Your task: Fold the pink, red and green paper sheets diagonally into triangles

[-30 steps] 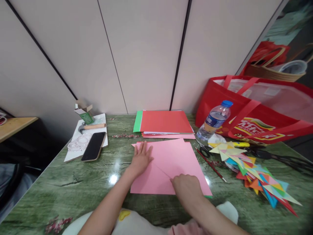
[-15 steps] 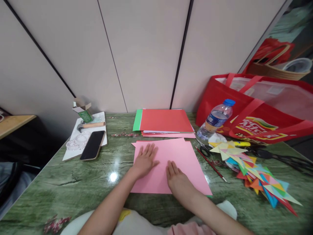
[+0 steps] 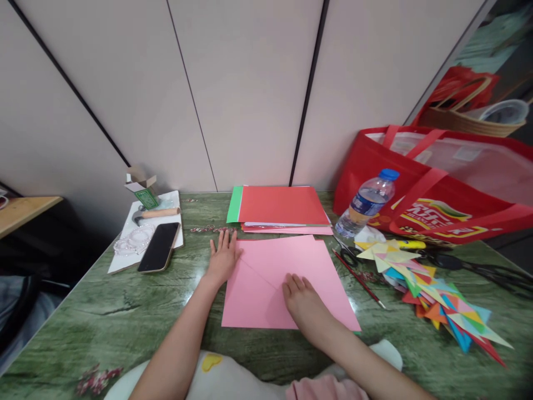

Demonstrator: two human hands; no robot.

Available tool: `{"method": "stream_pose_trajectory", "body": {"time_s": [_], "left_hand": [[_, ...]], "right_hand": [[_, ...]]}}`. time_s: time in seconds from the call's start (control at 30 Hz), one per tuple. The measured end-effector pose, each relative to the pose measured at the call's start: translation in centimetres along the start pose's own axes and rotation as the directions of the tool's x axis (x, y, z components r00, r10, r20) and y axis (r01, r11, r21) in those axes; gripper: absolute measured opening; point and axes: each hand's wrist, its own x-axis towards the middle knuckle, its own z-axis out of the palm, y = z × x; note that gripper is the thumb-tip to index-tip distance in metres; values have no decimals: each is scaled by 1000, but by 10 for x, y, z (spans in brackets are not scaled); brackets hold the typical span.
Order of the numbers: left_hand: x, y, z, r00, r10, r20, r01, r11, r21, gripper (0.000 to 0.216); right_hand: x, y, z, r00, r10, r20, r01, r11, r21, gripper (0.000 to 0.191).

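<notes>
A pink sheet of paper [image 3: 266, 303] lies flat in front of me, with a faint slanting crease line running toward its middle. Other sheets peep out under its back and right front edges. My left hand [image 3: 224, 258] rests with fingers spread at the sheet's back left corner, partly over the table. On the right half of the paper lies my right hand [image 3: 306, 303], palm down, fingers stretched out and close together.
Behind the sheet is a stack of coloured paper [image 3: 283, 205]. To the left are a phone [image 3: 159, 247], a hammer [image 3: 158, 213] and a small box [image 3: 144, 191]. Scissors [image 3: 350, 254], a pencil [image 3: 360, 279], a water bottle [image 3: 366, 203], a red bag [image 3: 416, 178] and folded paper pieces [image 3: 437, 294] are on the right.
My left hand has slid left and away from me, from the paper's middle left to its back left corner, uncovering the crease line. My right hand has barely moved.
</notes>
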Motion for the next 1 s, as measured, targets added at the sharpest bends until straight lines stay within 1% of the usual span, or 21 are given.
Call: {"method": "stream_pose_trajectory", "body": {"time_s": [0.1,0.17,0.23,0.3,0.33,0.4,0.47,0.5,0.53,0.57,0.6,0.67,0.73,0.77,0.8,0.83,0.87,0.9,0.93,1.0], "left_hand": [[-1,10,-12,993,-7,-121,5,1000,-14,58],[-1,15,-21,972,43,-230,-50,998,-24,56],[-2,19,-29,923,142,-358,-167,985,-39,54],[-5,22,-33,861,237,-450,-293,955,-57,55],[-7,24,-35,842,268,-468,-337,939,-67,55],[-10,28,-36,822,309,-479,-393,915,-85,54],[-12,31,-36,814,323,-482,-419,902,-102,52],[-13,33,-35,814,318,-486,-421,900,-116,51],[-14,34,-35,817,303,-491,-416,899,-138,51],[-13,34,-34,825,276,-493,-401,900,-168,50],[-13,34,-33,843,241,-481,-376,904,-206,50],[-11,32,-31,895,187,-405,-315,908,-276,48],[-9,30,-28,934,206,-292,-296,904,-310,43],[-9,29,-28,940,246,-235,-313,896,-315,40],[-10,30,-28,937,295,-186,-341,885,-316,36],[-12,31,-29,928,344,-143,-372,872,-317,33],[-15,34,-31,917,387,-99,-398,860,-319,31],[-19,38,-34,905,422,-57,-417,851,-320,31],[-24,44,-38,893,449,-19,-431,844,-320,34],[-36,57,-45,867,495,53,-456,832,-316,38]], "right_hand": [[2,-1,-2,1000,0,-7,0,1000,30,41],[4,-2,-5,999,38,-9,-38,997,66,37],[4,-1,-8,997,76,2,-76,990,117,35],[4,2,-12,995,97,20,-99,982,163,33],[4,5,-14,993,115,23,-117,977,180,32],[2,14,-18,985,174,-12,-168,965,203,32],[-2,24,-25,958,257,-125,-225,949,222,30],[-5,29,-29,929,300,-214,-251,940,231,29],[-8,35,-34,885,337,-322,-269,933,237,28],[-12,41,-40,823,368,-434,-288,927,240,27],[-16,46,-46,749,387,-538,-305,922,238,27],[-24,55,-59,596,396,-698,-333,913,234,27],[-28,63,-72,460,381,-802,-350,908,231,26],[-29,66,-77,404,368,-838,-357,907,226,26],[-28,68,-81,363,350,-863,-359,908,217,27],[-26,71,-84,341,333,-879,-358,911,206,29],[-22,73,-85,344,316,-884,-353,916,190,32],[-17,75,-85,369,302,-879,-347,922,171,35],[-11,77,-84,418,291,-860,-338,929,150,37],[7,80,-78,559,280,-780,-325,940,104,42]]}}
